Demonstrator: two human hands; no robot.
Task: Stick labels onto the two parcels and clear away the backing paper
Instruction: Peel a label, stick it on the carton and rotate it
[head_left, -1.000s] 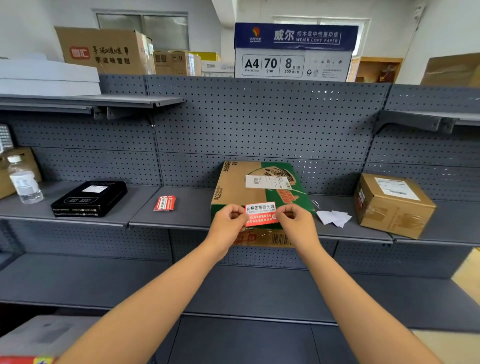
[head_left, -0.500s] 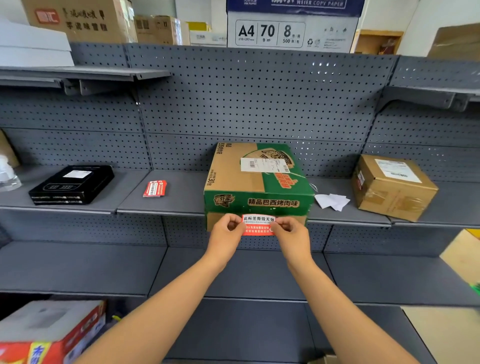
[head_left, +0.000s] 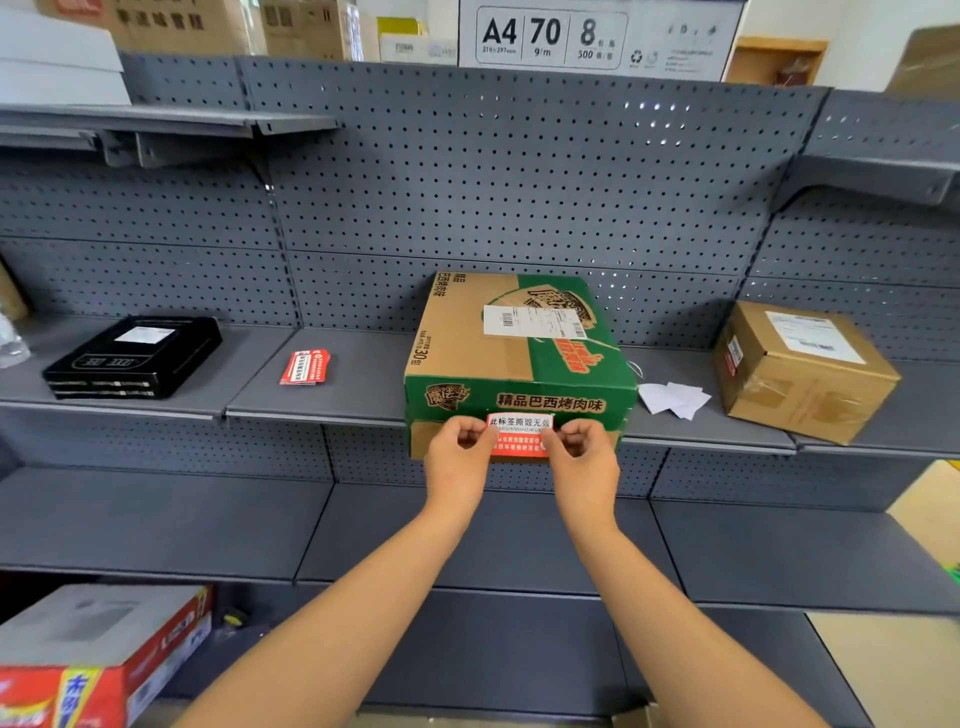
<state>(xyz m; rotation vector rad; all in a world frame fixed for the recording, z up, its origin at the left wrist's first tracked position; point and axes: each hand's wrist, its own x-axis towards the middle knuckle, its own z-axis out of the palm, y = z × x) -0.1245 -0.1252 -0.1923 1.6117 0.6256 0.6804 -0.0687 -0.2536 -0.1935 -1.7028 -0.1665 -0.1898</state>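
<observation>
A green and brown carton (head_left: 519, 358) sits on the middle grey shelf (head_left: 337, 395), its front face overhanging the edge. A red and white label (head_left: 519, 436) is held flat against the lower front of that carton. My left hand (head_left: 457, 457) pinches its left end and my right hand (head_left: 582, 457) pinches its right end. A smaller brown parcel (head_left: 800, 369) with a white shipping slip stands at the right of the same shelf. White backing papers (head_left: 672, 397) lie between the two parcels. A stack of red labels (head_left: 305, 367) lies left of the carton.
A black flat box (head_left: 135, 356) rests on the shelf at far left. Perforated grey panels back the shelving, with a lower shelf (head_left: 156, 519) beneath. Cartons and an A4 paper box (head_left: 597, 31) stand on top. A red and white box (head_left: 98, 654) is at bottom left.
Both hands have carried the label down from the carton's upper front to its lower front edge. The view has tilted down and drawn closer.
</observation>
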